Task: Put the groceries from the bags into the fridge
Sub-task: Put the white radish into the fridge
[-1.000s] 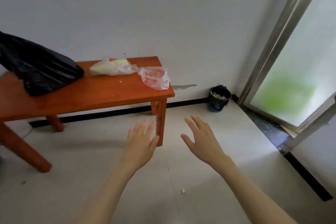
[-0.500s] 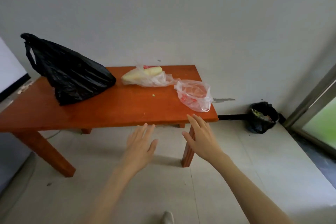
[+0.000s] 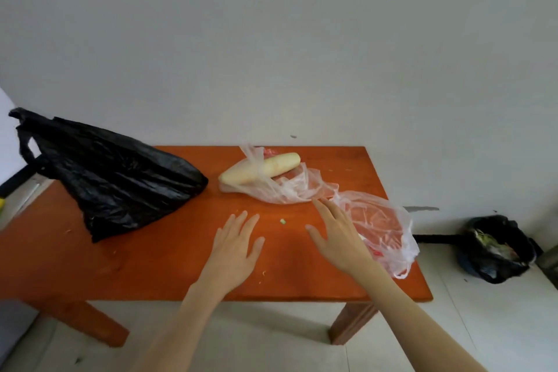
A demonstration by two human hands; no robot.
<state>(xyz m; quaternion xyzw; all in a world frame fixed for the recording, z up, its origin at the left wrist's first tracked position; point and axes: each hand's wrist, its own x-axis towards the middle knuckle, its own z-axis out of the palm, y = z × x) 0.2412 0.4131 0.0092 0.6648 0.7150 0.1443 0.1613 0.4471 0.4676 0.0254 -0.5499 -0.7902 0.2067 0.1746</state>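
Head view is filled mostly by an orange wooden table (image 3: 169, 254) that is placed against a pale wall (image 3: 271, 39). On the left part of the table a black plastic bag (image 3: 120, 178) is seen, bulky and crumpled, with its handles raised toward the left edge. Near the back middle of the table a thin clear bag (image 3: 280, 187) is laid, and a long white radish (image 3: 259, 170) is partly wrapped in it, with one end pointing to the wall. At the right side of the table a second clear bag (image 3: 383, 226) with red print is spread, and its lower corner is hung a little over the front right edge. What is inside this bag cannot be told. The left hand (image 3: 232, 251) is held over the middle of the table with the fingers straight and spread, and nothing is gripped by it. The right hand (image 3: 338, 238) is also held with fingers extended, empty, just beside the second clear bag; whether the bag is touched cannot be told. A small green scrap (image 3: 283, 221) is seen on the table between the two hands. On the floor to the right of the table a bin lined with a black bag (image 3: 498, 248) is placed by the wall.
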